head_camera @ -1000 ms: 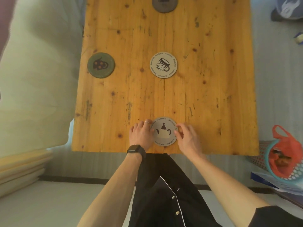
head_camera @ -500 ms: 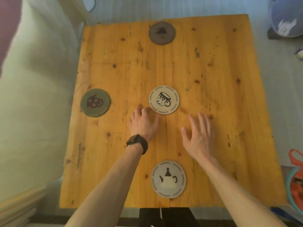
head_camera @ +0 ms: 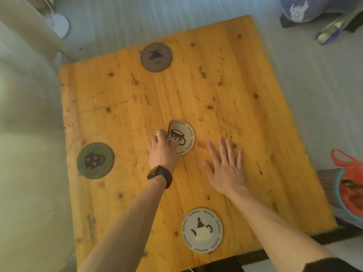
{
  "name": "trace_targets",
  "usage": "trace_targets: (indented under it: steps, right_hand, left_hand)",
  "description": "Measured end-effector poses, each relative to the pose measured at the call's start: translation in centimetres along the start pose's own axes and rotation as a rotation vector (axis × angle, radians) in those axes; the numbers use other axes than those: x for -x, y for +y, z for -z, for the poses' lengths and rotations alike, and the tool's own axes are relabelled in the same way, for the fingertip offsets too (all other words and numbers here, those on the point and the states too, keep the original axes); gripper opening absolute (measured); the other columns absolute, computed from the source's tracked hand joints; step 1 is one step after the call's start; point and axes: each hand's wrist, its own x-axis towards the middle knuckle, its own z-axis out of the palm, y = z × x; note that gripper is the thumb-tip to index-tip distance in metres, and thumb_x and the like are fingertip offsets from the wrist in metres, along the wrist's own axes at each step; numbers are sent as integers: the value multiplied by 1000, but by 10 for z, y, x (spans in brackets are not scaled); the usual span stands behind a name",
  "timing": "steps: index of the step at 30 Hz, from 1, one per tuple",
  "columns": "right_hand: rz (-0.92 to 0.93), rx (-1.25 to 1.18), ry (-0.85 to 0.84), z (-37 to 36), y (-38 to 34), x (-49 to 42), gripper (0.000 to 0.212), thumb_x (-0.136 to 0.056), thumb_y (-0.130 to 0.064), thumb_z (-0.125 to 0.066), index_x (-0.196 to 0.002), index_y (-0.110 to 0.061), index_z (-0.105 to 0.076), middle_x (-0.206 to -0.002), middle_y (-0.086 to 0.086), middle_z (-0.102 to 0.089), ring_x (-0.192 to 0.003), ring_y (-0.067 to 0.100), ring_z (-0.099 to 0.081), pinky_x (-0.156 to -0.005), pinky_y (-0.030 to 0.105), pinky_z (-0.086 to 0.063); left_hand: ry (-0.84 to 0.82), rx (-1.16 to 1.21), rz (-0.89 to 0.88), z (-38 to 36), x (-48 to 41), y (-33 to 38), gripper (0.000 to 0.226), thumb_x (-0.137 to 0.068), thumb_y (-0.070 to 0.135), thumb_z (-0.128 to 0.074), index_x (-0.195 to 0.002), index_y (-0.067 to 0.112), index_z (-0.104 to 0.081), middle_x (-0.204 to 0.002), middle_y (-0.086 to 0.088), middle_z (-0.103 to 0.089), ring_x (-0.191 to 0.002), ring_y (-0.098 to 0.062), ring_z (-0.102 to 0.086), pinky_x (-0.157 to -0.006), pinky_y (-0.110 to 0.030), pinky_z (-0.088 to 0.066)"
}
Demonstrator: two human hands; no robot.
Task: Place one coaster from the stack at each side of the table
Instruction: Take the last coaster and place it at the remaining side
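A square, orange-stained wooden table (head_camera: 225,107) with dark knots fills most of the view, with pale bedding (head_camera: 29,134) along its left side. A red bag in a teal mesh basket (head_camera: 348,185) is seen on the floor past the table's right edge.

Four round coasters lie on the table. A beige round coaster printed with a teapot (head_camera: 202,230) is set flat near the near edge, between the two forearms. A dark green round coaster with a dark figure (head_camera: 95,160) lies flat near the left edge. A brown-grey round coaster (head_camera: 156,57) lies flat near the far edge. A beige round coaster printed with a spotted cup (head_camera: 181,137) is at the middle of the table; its left rim is bent upward off the wood, while its right part appears to rest on the table.

The right hand (head_camera: 225,165) is laid palm down on the bare wood just right of the cup coaster, apart from it, its grip spread wide and holding nothing.

The left hand (head_camera: 162,152), with a black watch (head_camera: 160,174) at the wrist and a ring on one finger, is placed on the cup coaster's left edge, its grip pinched on that lifted rim.
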Motion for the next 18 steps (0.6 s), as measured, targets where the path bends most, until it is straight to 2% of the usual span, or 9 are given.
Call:
trace_targets:
  steps: [2,4,7,9,12,13,15,17,18]
  right_hand:
    - [-17,-14,-89,8,-1,-1,67,-97,-66,3,-148,-37,37,-157,3,45,-144,26,39,-118,60,15]
    - [-17,-27,-187,20,-2,-2,68,-98,-65,-4,-145,-40,39,-154,2,49,-142,26,42,-118,61,15]
    - [-29,-123,-351,49,-3,-6,74,-102,-54,-29,-154,-40,22,-156,1,43,-146,26,34,-120,63,5]
    - [-103,-292,-414,70,-6,-2,68,-103,-50,-36,-160,-35,-2,-165,-1,26,-153,25,15,-122,60,-7]
    - [-271,-693,-469,92,-11,23,66,-103,-56,-34,-157,-18,-31,-167,4,-19,-151,26,-26,-120,53,-24]
    - [-325,-885,-467,97,-12,39,66,-101,-60,-32,-153,-19,-39,-161,3,-35,-143,26,-41,-117,53,-32]
    - [-415,-1258,-397,106,-14,80,55,-98,-65,-36,-132,-29,-60,-134,-4,-66,-113,18,-68,-100,48,-51]
    - [-462,-1463,-286,107,-12,124,43,-92,-63,-52,-120,-33,-64,-105,-9,-78,-90,14,-76,-77,35,-60]
    - [-482,-1521,-234,105,-10,146,41,-88,-58,-61,-120,-31,-64,-101,-9,-79,-87,16,-77,-71,30,-60]
  left_hand:
    - [-32,112,38,4,1,-2,26,-92,15,-52,-111,27,-39,-109,-8,-62,-92,-31,-60,-69,-46,-56]
    - [-80,240,172,14,4,-4,19,-94,19,-54,-104,30,-42,-102,-4,-66,-79,-25,-66,-62,-41,-58]
    - [-206,416,257,35,18,-7,18,-92,22,-63,-95,31,-48,-100,-2,-68,-76,-23,-71,-53,-33,-59]
    - [-280,595,330,51,35,-5,21,-89,15,-67,-92,27,-50,-98,-6,-70,-76,-23,-72,-51,-27,-56]
    - [-361,796,407,71,66,0,23,-86,10,-72,-91,21,-52,-92,-8,-74,-71,-22,-72,-53,-27,-56]
    - [-393,830,411,76,79,2,24,-86,10,-73,-92,20,-52,-91,-8,-74,-69,-21,-71,-54,-27,-56]
    - [-465,852,391,83,106,7,24,-85,10,-73,-93,19,-53,-90,-9,-74,-66,-20,-69,-54,-26,-56]
    - [-538,867,358,87,133,10,24,-85,9,-74,-92,18,-53,-88,-9,-74,-62,-18,-68,-54,-26,-55]
    - [-576,863,339,88,146,12,24,-85,9,-74,-91,18,-52,-87,-9,-73,-62,-18,-68,-54,-27,-55]
